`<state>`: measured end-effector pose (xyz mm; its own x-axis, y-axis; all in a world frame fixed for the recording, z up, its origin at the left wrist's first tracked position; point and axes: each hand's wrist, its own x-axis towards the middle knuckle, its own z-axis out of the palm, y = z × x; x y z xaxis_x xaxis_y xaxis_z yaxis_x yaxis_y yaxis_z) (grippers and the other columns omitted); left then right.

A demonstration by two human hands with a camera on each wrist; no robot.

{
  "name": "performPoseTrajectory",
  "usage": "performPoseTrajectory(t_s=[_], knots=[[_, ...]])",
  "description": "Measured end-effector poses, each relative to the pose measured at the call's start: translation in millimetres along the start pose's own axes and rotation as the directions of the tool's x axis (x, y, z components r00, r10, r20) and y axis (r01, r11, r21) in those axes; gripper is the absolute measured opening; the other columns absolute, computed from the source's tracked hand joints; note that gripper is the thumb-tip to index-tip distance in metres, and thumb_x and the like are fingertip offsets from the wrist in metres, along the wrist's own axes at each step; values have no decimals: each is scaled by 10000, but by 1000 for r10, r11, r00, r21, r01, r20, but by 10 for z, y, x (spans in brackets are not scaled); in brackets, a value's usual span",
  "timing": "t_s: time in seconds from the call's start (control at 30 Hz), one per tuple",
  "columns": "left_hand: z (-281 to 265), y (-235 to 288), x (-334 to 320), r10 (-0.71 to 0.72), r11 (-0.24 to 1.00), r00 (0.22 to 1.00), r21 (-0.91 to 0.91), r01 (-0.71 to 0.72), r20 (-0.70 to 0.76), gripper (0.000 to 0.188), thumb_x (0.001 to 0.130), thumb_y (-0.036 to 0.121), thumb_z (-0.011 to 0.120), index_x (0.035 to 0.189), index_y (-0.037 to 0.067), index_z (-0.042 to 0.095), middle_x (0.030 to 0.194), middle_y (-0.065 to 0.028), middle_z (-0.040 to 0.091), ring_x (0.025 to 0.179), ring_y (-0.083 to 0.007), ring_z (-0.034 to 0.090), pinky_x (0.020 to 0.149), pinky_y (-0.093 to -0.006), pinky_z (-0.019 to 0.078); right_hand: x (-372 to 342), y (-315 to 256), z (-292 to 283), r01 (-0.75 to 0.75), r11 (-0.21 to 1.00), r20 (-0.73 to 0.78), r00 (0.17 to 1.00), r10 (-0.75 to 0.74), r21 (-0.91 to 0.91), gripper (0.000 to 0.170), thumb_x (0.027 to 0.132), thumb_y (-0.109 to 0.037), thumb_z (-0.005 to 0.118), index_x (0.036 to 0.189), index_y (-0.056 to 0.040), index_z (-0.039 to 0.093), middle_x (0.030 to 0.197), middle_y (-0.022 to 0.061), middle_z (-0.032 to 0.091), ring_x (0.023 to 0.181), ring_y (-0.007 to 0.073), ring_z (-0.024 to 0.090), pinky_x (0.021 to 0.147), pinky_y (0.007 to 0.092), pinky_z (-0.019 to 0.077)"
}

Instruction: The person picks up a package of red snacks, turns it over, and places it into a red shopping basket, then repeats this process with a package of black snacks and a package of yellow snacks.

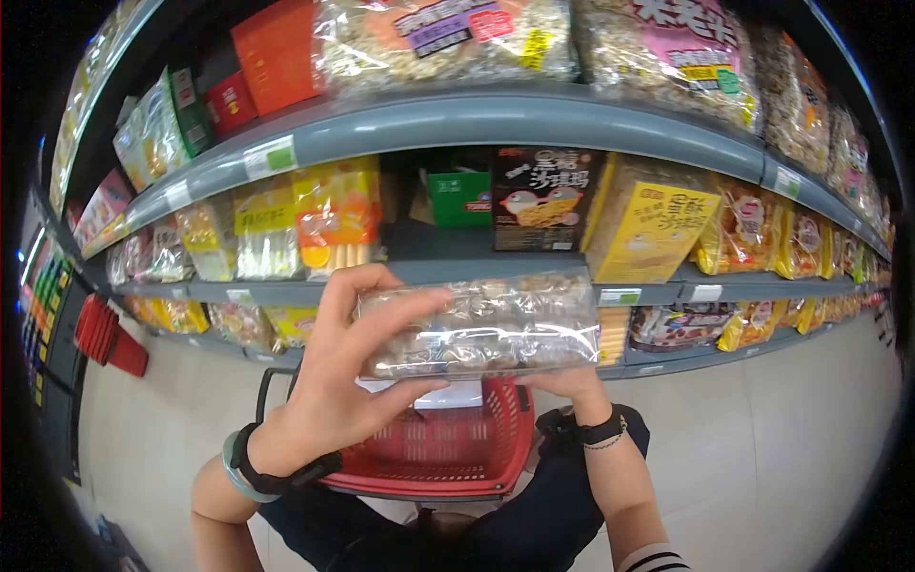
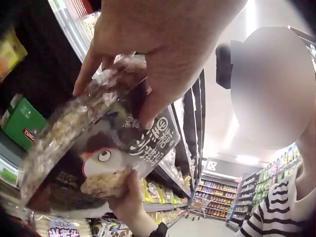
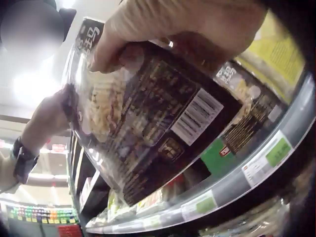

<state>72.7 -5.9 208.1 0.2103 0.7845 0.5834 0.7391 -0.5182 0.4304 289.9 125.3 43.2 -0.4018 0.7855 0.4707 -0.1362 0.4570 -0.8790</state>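
Both hands hold a dark package of sachima, a puffed snack cake, in clear shiny wrap. Its clear side, with pale cakes showing through, faces up as the sachima package (image 1: 486, 329) stands before the shelf. My left hand (image 1: 334, 357) grips its left end, thumb and fingers on opposite faces. My right hand (image 1: 567, 381) holds it low at the right, mostly hidden below it. A cartoon face with a big eye is on the black front of the package (image 2: 106, 163). In the right wrist view my right hand (image 3: 182, 24) clasps the edge near a printed panel with a barcode (image 3: 197, 116).
A matching black sachima package (image 1: 541, 200) stands on the middle shelf (image 1: 438, 275), beside a yellow package (image 1: 658, 224) and a green box (image 1: 459, 198). Big oat bags (image 1: 443, 43) fill the shelf above. A red shopping basket (image 1: 429, 458) sits below my hands.
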Motion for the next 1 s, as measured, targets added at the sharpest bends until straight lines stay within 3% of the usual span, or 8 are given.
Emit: performPoseTrajectory(t_s=[0.33, 0.4, 0.5, 0.63, 0.7, 0.77, 0.83, 1.0], knots=[[-218, -123, -253, 94, 990, 986, 94, -107, 135, 599, 646, 13, 767, 1205, 179, 629, 1382, -184, 347, 1248, -352, 412, 1020, -427, 370, -136, 385, 199, 170, 973, 75, 984, -160, -154, 917, 561, -287, 893, 1274, 30, 410, 1125, 152, 580, 1044, 238, 588, 855, 334, 472], [-152, -206, -285, 167, 977, 975, 106, -183, 147, 680, 666, 19, 766, 1293, 185, 564, 1402, -186, 331, 1262, -348, 406, 1017, -425, 383, -115, 56, 269, -90, 966, 36, 996, 84, 242, 847, 636, -250, 854, 1285, 29, 386, 1122, 151, 572, 1036, 228, 595, 826, 312, 500], [43, -277, -390, -123, 939, 983, -336, 70, -139, 843, 745, 20, 725, 1458, 164, 299, 1451, -226, 266, 1267, -366, 405, 975, -451, 438, -105, -126, 365, -117, 867, -10, 990, 139, 485, 786, 698, -239, 811, 1291, 26, 370, 1126, 138, 560, 993, 207, 610, 798, 297, 526], [312, -416, -637, -479, 709, 873, -543, 449, 97, 922, 840, 109, 669, 1498, 138, 24, 1434, -239, 303, 1219, -289, 468, 971, -437, 437, -156, -160, 452, -417, 611, 98, 869, 485, 673, 556, 870, -293, 651, 1274, 7, 414, 1161, 114, 559, 972, 189, 618, 814, 317, 517], [545, -553, -788, -577, 358, 774, -772, 526, 260, 756, 922, 188, 567, 1498, 109, 85, 1404, -192, 377, 1214, -253, 474, 1023, -378, 381, -128, -156, 467, -492, 617, 145, 839, 525, 614, 516, 938, -426, 488, 1207, 14, 516, 1109, 153, 632, 977, 217, 643, 841, 349, 523], [737, -625, -892, -672, 233, 701, -829, 509, 241, 623, 966, 241, 475, 1483, 62, 177, 1360, -135, 453, 1199, -207, 488, 1057, -326, 327, -89, -109, 396, -532, 592, 282, 839, 465, 605, 543, 959, -428, 461, 1295, -2, 445, 1214, 108, 564, 1056, 163, 587, 897, 301, 476], [753, -602, -937, -699, -158, 549, -847, 507, 459, 499, 982, 336, 430, 1381, 39, 382, 1301, -93, 524, 1156, -183, 534, 983, -340, 424, -101, -209, 400, -605, 453, 360, 777, 516, 655, 569, 959, -468, 439, 1328, -34, 434, 1250, 107, 553, 1101, 170, 566, 923, 312, 466], [817, -496, -1051, -767, -296, 408, -837, 459, 495, 563, 940, 494, 474, 1315, 74, 479, 1280, -101, 551, 1140, -206, 554, 947, -357, 460, -172, 28, 415, -616, 582, 316, 781, 538, 531, 746, 926, -523, 478, 1435, -20, 269, 1426, 139, 363, 1304, 218, 377, 1049, 346, 343]])
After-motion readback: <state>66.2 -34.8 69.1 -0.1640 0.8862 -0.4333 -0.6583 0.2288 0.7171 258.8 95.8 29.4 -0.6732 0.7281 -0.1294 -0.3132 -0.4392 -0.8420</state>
